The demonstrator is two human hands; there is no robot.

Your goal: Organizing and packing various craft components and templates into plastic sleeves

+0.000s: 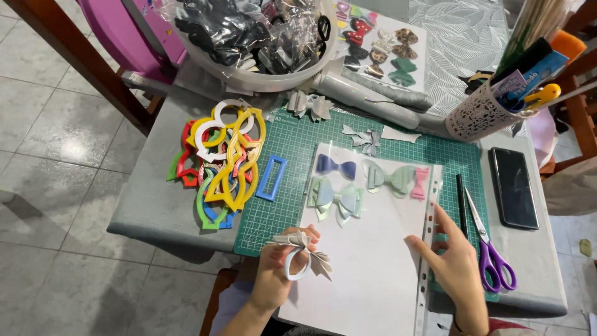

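My left hand (273, 274) pinches a silver-grey bow (305, 254) with a hanging loop, held over the lower left corner of a clear plastic sleeve with white paper (367, 261). My right hand (454, 264) rests flat on the sleeve's punched right edge, fingers apart. On the upper part of the sleeve lie a dark blue bow (336, 166), a pale green bow (336, 199), a mint bow (387, 178) and a small pink bow (420, 183). The sleeve sits on a green cutting mat (286, 155).
Coloured plastic bow templates (221, 162) and a blue rectangular frame (271, 178) lie left. Purple-handled scissors (491, 252), a black pen (461, 196) and a dark phone (513, 186) lie right. A white bowl of bagged pieces (255, 37), grey rolls (373, 93) and a tool holder (491, 109) stand behind.
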